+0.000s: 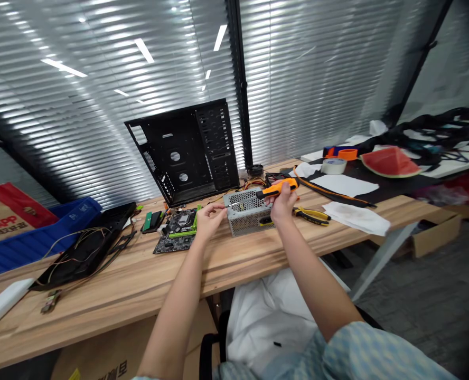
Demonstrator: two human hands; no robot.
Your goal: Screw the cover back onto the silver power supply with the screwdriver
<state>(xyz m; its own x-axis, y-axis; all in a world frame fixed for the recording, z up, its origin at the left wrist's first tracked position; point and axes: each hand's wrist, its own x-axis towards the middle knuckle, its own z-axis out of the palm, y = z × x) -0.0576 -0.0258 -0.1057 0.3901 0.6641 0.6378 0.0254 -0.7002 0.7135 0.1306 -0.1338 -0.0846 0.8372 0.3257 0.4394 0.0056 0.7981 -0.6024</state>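
My right hand (283,203) is wrapped round the handle of an orange and black screwdriver (278,189), held nearly level with its thin shaft pointing left. Beside the shaft's tip, the fingers of my left hand (212,219) are pinched together; whatever sits between them is too small to make out. Under the shaft, a grey perforated metal power supply (245,224) rests on the table between both hands. A motherboard (178,232) with green slots lies left of it, partly behind my left hand. Yellow and black pliers (312,215) lie to the right of my right hand.
An open black computer case (187,153) stands behind the power supply. Leftward are a black panel with wires (84,250) and a blue bin (60,227). Tissue (355,217), a tape roll (333,166) and a watermelon-slice-shaped object (391,161) lie right. The wooden table's (242,264) front edge is near my lap.
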